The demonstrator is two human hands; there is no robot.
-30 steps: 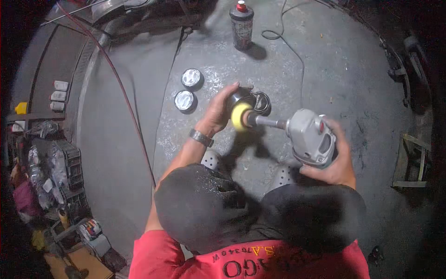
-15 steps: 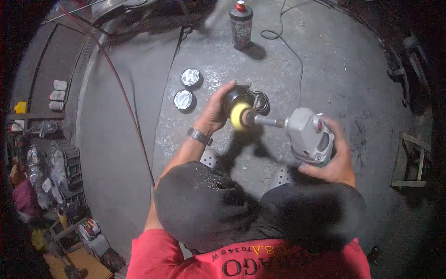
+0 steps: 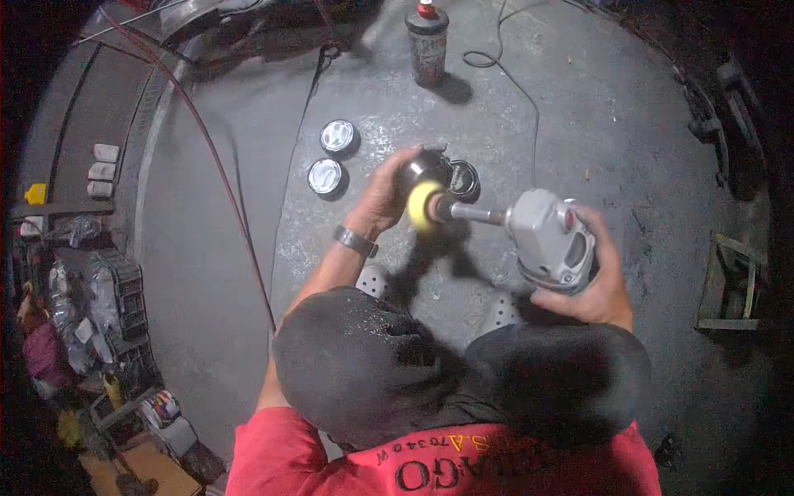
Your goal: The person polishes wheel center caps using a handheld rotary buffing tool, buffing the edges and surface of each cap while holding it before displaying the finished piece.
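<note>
Closely, the left fingers (image 3: 404,155) clasped a dark, apparently rounded part (image 3: 428,168) at the yellow pad (image 3: 419,207); the shaft (image 3: 475,213) ran rightward to the polisher (image 3: 539,230), gripped by the right fingers (image 3: 594,223).

The grey floor (image 3: 223,331) looks scuffed and blotchy through the middle. A dark bottle (image 3: 427,51) with a red cap stands upright at top centre. Left of centre, two silver-faced round caps (image 3: 337,136) sit close together; another round cap (image 3: 465,179) lies partly hidden near centre. A thin cable (image 3: 523,88) curls at upper right.
</note>
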